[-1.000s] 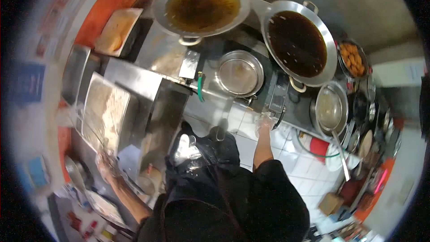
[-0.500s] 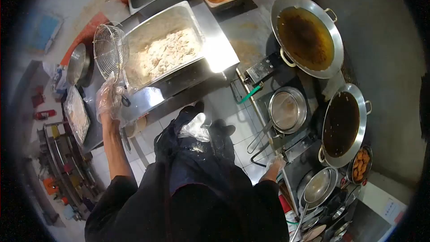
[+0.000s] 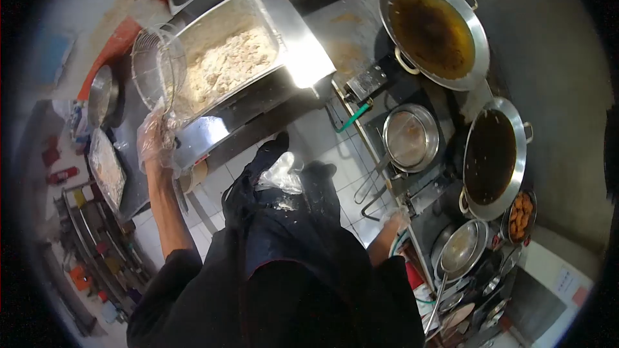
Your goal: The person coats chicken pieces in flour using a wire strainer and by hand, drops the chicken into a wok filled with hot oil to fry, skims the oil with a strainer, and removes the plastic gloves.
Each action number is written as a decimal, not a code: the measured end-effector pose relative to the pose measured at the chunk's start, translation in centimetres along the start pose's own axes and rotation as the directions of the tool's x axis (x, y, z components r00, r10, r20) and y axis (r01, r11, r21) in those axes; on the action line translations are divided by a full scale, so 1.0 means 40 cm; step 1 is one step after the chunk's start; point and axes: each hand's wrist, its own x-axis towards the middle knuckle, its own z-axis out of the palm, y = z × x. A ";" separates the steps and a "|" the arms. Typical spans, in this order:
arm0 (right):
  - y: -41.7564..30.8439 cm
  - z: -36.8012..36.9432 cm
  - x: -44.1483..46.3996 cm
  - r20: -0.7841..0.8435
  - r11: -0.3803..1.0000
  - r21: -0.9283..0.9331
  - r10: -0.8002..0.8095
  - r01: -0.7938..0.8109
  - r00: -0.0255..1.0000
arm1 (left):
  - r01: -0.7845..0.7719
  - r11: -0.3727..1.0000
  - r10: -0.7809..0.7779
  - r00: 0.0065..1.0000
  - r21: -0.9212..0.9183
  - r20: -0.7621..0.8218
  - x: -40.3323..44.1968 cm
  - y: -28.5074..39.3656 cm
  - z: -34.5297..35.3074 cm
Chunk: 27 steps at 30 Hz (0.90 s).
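Note:
My left hand [image 3: 156, 140], in a clear plastic glove, is closed on the near end of a round wire basket [image 3: 153, 67]. The basket is tilted beside the left end of a deep steel pan [image 3: 261, 9] that holds flour-coated pieces [image 3: 232, 58]. My right hand [image 3: 394, 222], also in a clear glove, is at the front edge of the stove [image 3: 419, 229]. Its fingertips are hard to make out there, and whether they grip a part of the stove is unclear. A wok of dark oil [image 3: 491, 154] sits beyond it.
A second oil wok [image 3: 438, 35] is farther off. Between counter and woks stands a pot with a strainer [image 3: 412, 138]. Fried pieces [image 3: 519, 216] fill a bowl at the right, near a long-handled strainer [image 3: 461, 251]. A wrapped tray [image 3: 108, 171] lies at the left.
The wire basket has turned a little in my left hand. My right hand has shifted slightly up along the stove edge. The view has moved, so the counter and woks appear higher.

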 end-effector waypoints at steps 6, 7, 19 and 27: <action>-0.351 -0.234 -0.309 0.148 0.235 0.964 -0.091 -0.123 0.985 | 0.025 0.999 -0.023 0.998 -0.027 0.050 -0.004 0.002 -0.001; -0.449 -0.316 -0.347 0.495 0.037 0.868 0.031 -0.496 0.868 | 0.071 0.997 -0.070 0.997 -0.024 0.044 0.001 0.002 -0.001; -0.653 -0.393 -0.487 0.537 -0.105 0.817 -0.215 -0.566 0.816 | 0.145 0.986 -0.155 0.976 0.077 0.150 0.160 -0.080 0.014; -0.573 -0.380 -0.545 0.568 0.042 0.820 -0.176 -0.570 0.804 | 0.085 0.995 -0.094 0.968 0.047 0.231 0.249 -0.181 -0.016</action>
